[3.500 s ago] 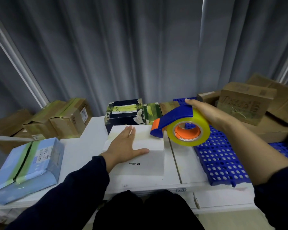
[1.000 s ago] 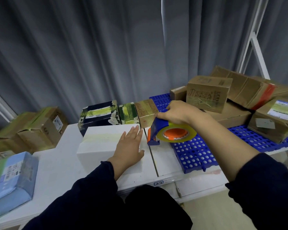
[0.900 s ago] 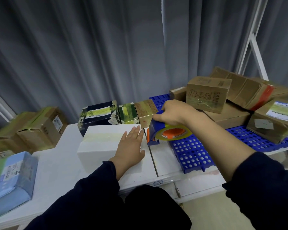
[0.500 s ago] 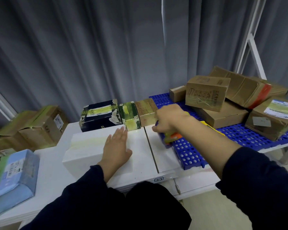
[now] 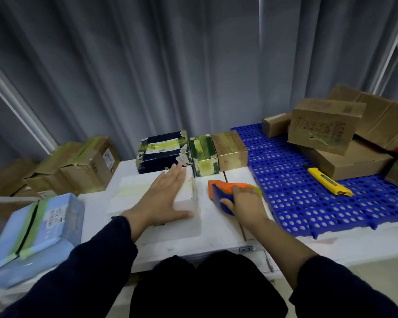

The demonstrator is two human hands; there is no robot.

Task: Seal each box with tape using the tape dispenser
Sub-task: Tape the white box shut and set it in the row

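A white box [image 5: 136, 193] with a yellowish tape strip lies on the white table [image 5: 211, 235] in front of me. My left hand [image 5: 163, 196] rests flat on its top, fingers straight. Just right of the box the blue and orange tape dispenser [image 5: 223, 191] lies on its side on the table. My right hand [image 5: 244, 200] lies on the dispenser with its fingers over the body. The tape roll is mostly hidden under that hand.
Three taped boxes, dark [image 5: 161, 151], green [image 5: 203, 154] and brown [image 5: 230, 150], stand in a row behind. Brown cartons [image 5: 326, 127] and a yellow knife [image 5: 326, 182] sit on the blue perforated mat [image 5: 292, 193] at right. A light blue parcel [image 5: 39, 226] and cartons [image 5: 78, 166] are at left.
My right hand brought the dispenser down from beside the box and laid it on the table to the right of the white box. The left hand stayed flat on the box.
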